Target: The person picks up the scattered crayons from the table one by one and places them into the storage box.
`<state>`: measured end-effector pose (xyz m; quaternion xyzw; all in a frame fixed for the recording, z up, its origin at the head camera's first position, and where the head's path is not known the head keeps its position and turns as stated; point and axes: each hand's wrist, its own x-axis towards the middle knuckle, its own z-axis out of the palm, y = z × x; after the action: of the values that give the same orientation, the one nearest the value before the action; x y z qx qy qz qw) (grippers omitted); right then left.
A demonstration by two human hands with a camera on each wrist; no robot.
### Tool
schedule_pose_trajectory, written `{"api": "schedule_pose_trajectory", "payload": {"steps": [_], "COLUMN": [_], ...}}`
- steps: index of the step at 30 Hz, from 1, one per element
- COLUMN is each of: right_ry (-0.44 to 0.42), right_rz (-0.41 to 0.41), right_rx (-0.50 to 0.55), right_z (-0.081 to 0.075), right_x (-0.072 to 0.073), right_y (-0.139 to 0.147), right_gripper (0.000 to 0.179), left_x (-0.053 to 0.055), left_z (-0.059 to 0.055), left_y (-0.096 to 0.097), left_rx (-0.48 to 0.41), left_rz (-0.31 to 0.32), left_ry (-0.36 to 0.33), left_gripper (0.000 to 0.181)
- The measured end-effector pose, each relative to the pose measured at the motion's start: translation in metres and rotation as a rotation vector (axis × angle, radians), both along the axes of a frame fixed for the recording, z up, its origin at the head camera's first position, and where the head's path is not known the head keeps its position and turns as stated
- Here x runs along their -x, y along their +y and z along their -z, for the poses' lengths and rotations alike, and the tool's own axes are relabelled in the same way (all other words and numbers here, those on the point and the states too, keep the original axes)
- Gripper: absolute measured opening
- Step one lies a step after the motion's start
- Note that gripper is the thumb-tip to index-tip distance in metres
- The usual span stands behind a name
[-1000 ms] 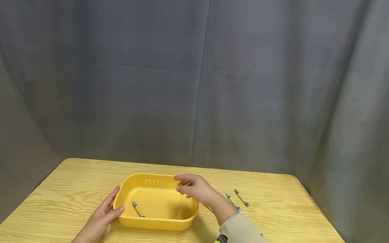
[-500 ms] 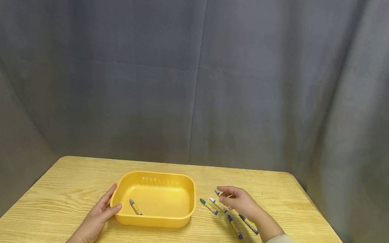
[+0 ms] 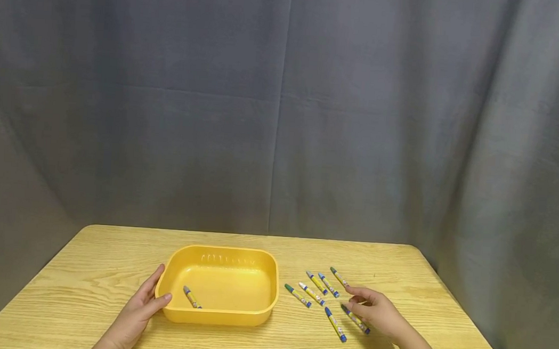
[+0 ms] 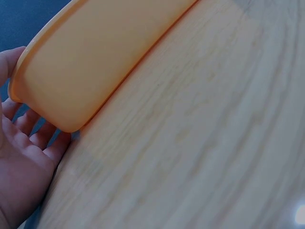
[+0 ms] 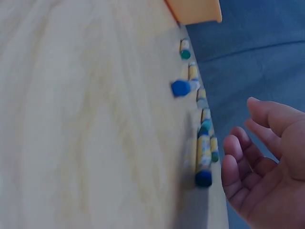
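Our left hand [image 3: 138, 309] grips the yellow plastic tray [image 3: 222, 318]; our right hand [image 3: 380, 312], fingers parted, hovers by the dark-tipped, yellow-wrapped wax crayon [image 3: 356, 320] on the wooden table [image 3: 105, 276]. We judge it light, brittle: pinch mid-barrel.

Scattered crayons [image 3: 328, 285] beside yellow tray [image 3: 218, 317]

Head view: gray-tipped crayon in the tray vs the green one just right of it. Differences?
Place: the gray crayon lies inside the yellow tray; the green crayon lies on the table.
Visibility: the gray crayon's lower end meets the tray's front wall and seems partly hidden; the green crayon shows whole.
Tip: gray crayon, gray; green crayon, green.
Shared: yellow wrappers, tips toward upper left.
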<state>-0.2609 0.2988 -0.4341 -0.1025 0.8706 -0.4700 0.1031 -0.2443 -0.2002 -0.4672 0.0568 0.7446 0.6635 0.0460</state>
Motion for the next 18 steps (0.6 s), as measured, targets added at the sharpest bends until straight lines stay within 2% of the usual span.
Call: {"api": "schedule_pose_trajectory", "payload": {"steps": [6,14,18], "right_ry": [0.033,0.004,0.020], "right_rz": [-0.009,-0.006,-0.002], "right_rx": [-0.046,0.011,-0.007], "right_z": [0.011,0.019,0.022], "right_x": [-0.006,-0.008,-0.007], "right_y": [0.010,0.011,0.010], "right_gripper": [0.053,0.053,0.050], "left_x": [-0.001,-0.001,0.000], "left_z": [-0.001,0.000,0.000], "left_y": [0.000,0.000,-0.001], "left_rx": [0.030,0.008,0.003], "left_rz": [-0.033,-0.004,0.008], "left_ry": [-0.011,-0.006,0.009], "left_gripper": [0.067,0.067,0.066]}}
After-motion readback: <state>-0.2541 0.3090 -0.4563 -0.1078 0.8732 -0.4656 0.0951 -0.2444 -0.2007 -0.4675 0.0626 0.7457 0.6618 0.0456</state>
